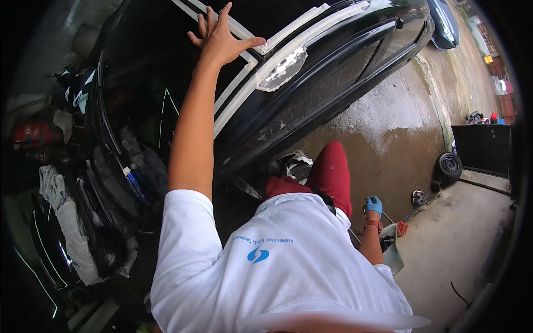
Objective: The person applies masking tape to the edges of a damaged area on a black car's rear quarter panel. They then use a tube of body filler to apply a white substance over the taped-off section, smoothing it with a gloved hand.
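My bare left hand (221,40) is spread over white masking tape strips (283,30) on the black car body (266,116), its thumb on the tape corner. Beside the tape is an irregular white and grey patch (283,66) on the paintwork. Down at my right side, my right hand (373,206), in a blue glove, is closed on something small and yellowish that I cannot make out. It is beside thin metal bars and a pale plastic chair (391,252) with an orange-red cloth (402,229) near it.
Dark car parts (94,216) with crumpled covering lie at the left, near a red object (39,133). At the right, a spare wheel (448,165) leans by a black cabinet (480,144) on concrete. A wet floor (377,150) runs alongside the car, with another dark vehicle (444,22) beyond.
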`<control>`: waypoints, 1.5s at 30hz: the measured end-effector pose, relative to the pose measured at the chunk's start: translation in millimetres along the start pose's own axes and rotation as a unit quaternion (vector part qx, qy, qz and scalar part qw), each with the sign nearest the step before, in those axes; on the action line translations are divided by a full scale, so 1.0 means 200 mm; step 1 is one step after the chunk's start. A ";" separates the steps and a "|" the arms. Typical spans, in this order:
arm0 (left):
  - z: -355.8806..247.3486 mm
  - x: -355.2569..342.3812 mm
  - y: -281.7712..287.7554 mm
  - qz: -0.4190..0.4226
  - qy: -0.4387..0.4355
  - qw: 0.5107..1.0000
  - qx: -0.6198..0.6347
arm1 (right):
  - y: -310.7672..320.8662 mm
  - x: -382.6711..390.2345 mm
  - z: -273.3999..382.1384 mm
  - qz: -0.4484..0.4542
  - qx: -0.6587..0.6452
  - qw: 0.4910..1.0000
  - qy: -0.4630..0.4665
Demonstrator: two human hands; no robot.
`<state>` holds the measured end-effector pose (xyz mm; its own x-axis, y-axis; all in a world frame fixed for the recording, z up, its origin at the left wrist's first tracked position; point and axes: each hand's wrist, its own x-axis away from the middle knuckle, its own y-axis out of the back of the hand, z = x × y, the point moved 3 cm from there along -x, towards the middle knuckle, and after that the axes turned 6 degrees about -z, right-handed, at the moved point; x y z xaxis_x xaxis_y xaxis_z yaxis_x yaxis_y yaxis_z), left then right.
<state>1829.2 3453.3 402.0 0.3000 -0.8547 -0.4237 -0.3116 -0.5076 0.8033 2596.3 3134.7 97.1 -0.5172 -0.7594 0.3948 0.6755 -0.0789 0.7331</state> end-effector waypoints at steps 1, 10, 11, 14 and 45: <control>0.03 0.06 0.03 0.005 0.030 0.999 0.017 | -0.02 -0.04 0.15 0.005 -0.027 1.000 0.012; 0.11 0.36 0.09 0.008 0.075 0.997 -0.013 | -0.06 -0.01 0.59 0.015 0.068 0.993 0.097; 0.08 0.36 0.09 -0.004 0.077 0.997 -0.009 | -0.06 -0.01 0.51 0.021 0.078 0.994 0.072; 0.07 0.32 0.03 0.001 0.089 0.996 -0.004 | -0.04 0.00 0.20 0.037 0.106 0.994 0.012; -0.49 1.91 0.24 0.156 0.273 0.614 0.724 | -0.49 1.21 2.25 0.637 -0.345 0.674 0.146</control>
<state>2017.7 3114.2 319.6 0.1553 -0.9720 0.1767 -0.7873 -0.2298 -0.5722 2169.1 3249.5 370.0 0.7704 -0.5815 0.2615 0.6097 0.5519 -0.5689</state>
